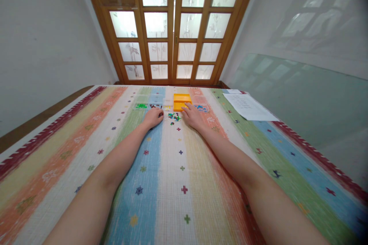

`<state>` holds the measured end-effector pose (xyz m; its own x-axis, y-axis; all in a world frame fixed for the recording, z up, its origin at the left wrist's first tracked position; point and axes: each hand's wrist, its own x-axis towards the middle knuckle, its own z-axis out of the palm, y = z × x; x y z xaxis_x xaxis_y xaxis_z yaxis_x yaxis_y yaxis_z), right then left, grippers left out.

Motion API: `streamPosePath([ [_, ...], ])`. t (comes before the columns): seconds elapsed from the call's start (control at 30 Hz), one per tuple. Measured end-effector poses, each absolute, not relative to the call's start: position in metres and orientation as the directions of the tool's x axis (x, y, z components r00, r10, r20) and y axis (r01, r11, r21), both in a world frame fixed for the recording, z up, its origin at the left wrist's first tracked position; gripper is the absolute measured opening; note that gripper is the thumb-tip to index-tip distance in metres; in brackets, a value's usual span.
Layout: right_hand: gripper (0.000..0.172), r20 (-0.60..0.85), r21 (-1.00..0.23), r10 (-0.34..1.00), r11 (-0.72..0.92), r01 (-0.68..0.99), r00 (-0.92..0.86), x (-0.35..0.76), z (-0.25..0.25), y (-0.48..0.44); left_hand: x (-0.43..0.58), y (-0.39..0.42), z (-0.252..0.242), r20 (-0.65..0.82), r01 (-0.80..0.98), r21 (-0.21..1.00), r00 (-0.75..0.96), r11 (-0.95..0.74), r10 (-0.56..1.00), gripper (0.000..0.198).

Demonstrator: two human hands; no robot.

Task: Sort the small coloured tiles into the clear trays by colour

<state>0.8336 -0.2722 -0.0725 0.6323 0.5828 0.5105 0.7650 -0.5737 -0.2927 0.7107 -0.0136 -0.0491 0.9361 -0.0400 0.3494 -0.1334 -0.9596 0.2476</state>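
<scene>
A small pile of mixed coloured beads or tiny pieces (174, 116) lies on the cloth between my hands. Left of it, my left hand (154, 118) rests with its fingers curled in; whatever they may pinch is too small to tell. My right hand (192, 115) lies over the front right part of an open orange box (182, 97), its fingers apart and touching the box. Behind my hands, clear containers hold green pieces (141, 106), dark red pieces (156, 106), a few yellow pieces (168, 107) and blue pieces (201, 108).
A striped tablecloth (172, 183) covers the long table. White paper sheets (248, 106) with writing lie at the far right. Beyond the table's far edge stand wooden doors (174, 46) with glass panes. A glass panel (301, 99) leans along the right wall.
</scene>
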Motion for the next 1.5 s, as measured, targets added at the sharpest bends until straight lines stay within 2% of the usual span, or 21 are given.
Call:
streamPosePath([
  [0.1,0.034,0.51,-0.285,0.59,-0.57,0.771,0.625,0.832,-0.072,-0.272,0.711,-0.013,-0.05,0.346,-0.108,0.274,0.938,-0.955,-0.007,0.018],
  [0.33,0.031,0.52,-0.266,0.592,-0.573,0.775,0.616,0.832,-0.073,-0.273,0.711,-0.013,-0.047,0.363,-0.004,0.479,0.911,-0.878,0.194,0.018],
  [0.6,0.032,0.512,-0.228,0.639,-0.543,0.808,0.574,0.821,-0.064,-0.27,0.717,-0.004,-0.051,0.415,0.033,0.636,0.828,-0.771,0.378,0.022],
  [0.8,0.034,0.512,-0.243,0.659,-0.504,0.829,0.55,0.814,-0.062,-0.268,0.729,0.011,-0.065,0.322,0.026,0.821,0.804,-0.571,0.499,0.033],
  [0.93,0.035,0.515,-0.245,0.661,-0.497,0.833,0.546,0.814,-0.062,-0.269,0.736,0.018,-0.073,0.275,0.006,0.878,0.811,-0.478,0.516,0.047],
  [1.03,0.035,0.512,-0.249,0.668,-0.486,0.837,0.54,0.814,-0.06,-0.269,0.736,0.017,-0.073,0.284,0.006,0.857,0.829,-0.515,0.482,0.059],
  [1.1,0.034,0.508,-0.252,0.671,-0.483,0.838,0.54,0.813,-0.059,-0.27,0.732,0.013,-0.07,0.323,-0.01,0.803,0.848,-0.597,0.421,0.061],
  [1.23,0.033,0.507,-0.245,0.674,-0.485,0.839,0.537,0.813,-0.058,-0.269,0.722,-0.003,-0.063,0.414,-0.099,0.589,0.889,-0.802,0.194,0.047],
  [1.33,0.032,0.511,-0.238,0.677,-0.481,0.844,0.53,0.812,-0.058,-0.268,0.717,-0.016,-0.059,0.432,-0.216,0.421,0.902,-0.881,-0.014,0.033],
  [1.4,0.032,0.514,-0.238,0.684,-0.466,0.852,0.518,0.811,-0.057,-0.268,0.716,-0.022,-0.058,0.419,-0.279,0.349,0.901,-0.895,-0.118,0.03],
  [1.5,0.032,0.522,-0.233,0.704,-0.427,0.874,0.482,0.81,-0.055,-0.269,0.715,-0.025,-0.058,0.404,-0.322,0.301,0.896,-0.898,-0.185,0.03],
])
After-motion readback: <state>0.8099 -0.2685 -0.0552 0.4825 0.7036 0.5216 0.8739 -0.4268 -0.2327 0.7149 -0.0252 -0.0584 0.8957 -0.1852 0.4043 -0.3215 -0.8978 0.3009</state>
